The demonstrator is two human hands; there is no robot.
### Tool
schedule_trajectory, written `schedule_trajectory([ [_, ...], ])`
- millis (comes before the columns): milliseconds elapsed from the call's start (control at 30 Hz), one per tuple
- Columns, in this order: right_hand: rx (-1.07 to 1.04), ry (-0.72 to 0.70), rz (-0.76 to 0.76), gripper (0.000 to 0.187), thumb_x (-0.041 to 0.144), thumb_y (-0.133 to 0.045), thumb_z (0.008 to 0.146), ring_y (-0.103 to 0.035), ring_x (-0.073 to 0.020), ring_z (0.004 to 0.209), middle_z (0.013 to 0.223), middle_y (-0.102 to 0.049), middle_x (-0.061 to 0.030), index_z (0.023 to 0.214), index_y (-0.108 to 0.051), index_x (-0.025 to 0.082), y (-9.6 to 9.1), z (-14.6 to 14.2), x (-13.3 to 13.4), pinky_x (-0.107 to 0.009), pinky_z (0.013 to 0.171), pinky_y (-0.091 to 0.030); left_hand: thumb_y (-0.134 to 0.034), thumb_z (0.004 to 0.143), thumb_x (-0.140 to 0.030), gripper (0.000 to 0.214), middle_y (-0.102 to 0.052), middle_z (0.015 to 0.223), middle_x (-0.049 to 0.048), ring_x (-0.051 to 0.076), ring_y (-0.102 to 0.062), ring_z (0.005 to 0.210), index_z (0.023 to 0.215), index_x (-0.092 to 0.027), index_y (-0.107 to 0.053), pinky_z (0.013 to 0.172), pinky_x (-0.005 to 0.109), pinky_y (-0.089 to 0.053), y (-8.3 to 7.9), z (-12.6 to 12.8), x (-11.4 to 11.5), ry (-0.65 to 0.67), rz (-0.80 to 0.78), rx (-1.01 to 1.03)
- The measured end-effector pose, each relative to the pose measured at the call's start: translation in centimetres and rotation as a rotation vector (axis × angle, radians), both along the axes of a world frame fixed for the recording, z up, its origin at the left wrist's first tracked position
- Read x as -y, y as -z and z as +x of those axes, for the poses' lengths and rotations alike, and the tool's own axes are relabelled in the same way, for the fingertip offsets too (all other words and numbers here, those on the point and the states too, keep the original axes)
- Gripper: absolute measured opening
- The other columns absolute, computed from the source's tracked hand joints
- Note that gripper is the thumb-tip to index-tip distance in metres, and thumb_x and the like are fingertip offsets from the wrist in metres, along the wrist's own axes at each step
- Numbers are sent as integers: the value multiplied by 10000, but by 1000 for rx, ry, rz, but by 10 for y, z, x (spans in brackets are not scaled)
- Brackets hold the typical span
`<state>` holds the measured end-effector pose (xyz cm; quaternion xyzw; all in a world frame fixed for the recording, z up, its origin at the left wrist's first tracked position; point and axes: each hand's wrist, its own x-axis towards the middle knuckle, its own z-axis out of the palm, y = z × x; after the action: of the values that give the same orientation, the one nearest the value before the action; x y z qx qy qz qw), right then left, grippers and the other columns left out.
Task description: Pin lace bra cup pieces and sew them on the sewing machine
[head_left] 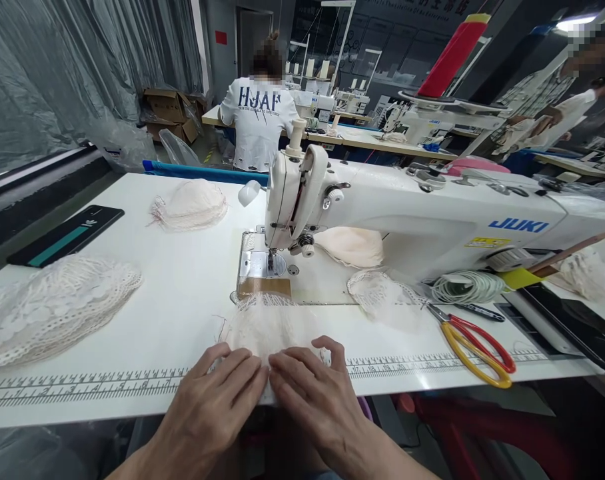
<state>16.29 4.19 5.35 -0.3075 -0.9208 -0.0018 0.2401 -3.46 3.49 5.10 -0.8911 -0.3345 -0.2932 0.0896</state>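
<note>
My left hand [217, 397] and my right hand [320, 397] meet side by side at the table's front edge. Both sets of fingers are closed on the near end of a sheer white lace piece [262, 327]; the thumbs are hidden underneath. My right little finger sticks up, away from the fabric. The lace runs flat from my fingertips toward the white sewing machine [292, 193]. Its far edge lies over a brown patch on the machine bed, short of the presser foot [271, 260].
Stacked lace pieces [57, 307] and a cream cup-shaped piece [190, 203] lie left, near a dark phone-like case [67, 233]. Right are another lace piece [382, 293], scissors [477, 347] and coiled cord [467, 287]. A printed ruler [82, 387] follows the front edge. Co-workers sit beyond.
</note>
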Motion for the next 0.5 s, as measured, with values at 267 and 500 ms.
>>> schedule_trajectory([
  [267,-112,-48,-29,288,418,-390,956,-558,-154,888,1001,-640,-37,940,-578,200,-5,4,-3,-355,833,-326,-302,936,-71,381,-715,842,51,180,-629,819,883,-144,-673,817,360,-397,5,2,-1,-16,142,65],
  [500,64,44,-79,206,370,-543,889,-548,-181,862,944,-629,-55,893,-552,164,-22,-1,-42,-324,758,-377,-311,913,-6,433,-672,656,6,143,-597,663,667,-167,-629,755,359,-398,23,13,-13,-38,355,155],
])
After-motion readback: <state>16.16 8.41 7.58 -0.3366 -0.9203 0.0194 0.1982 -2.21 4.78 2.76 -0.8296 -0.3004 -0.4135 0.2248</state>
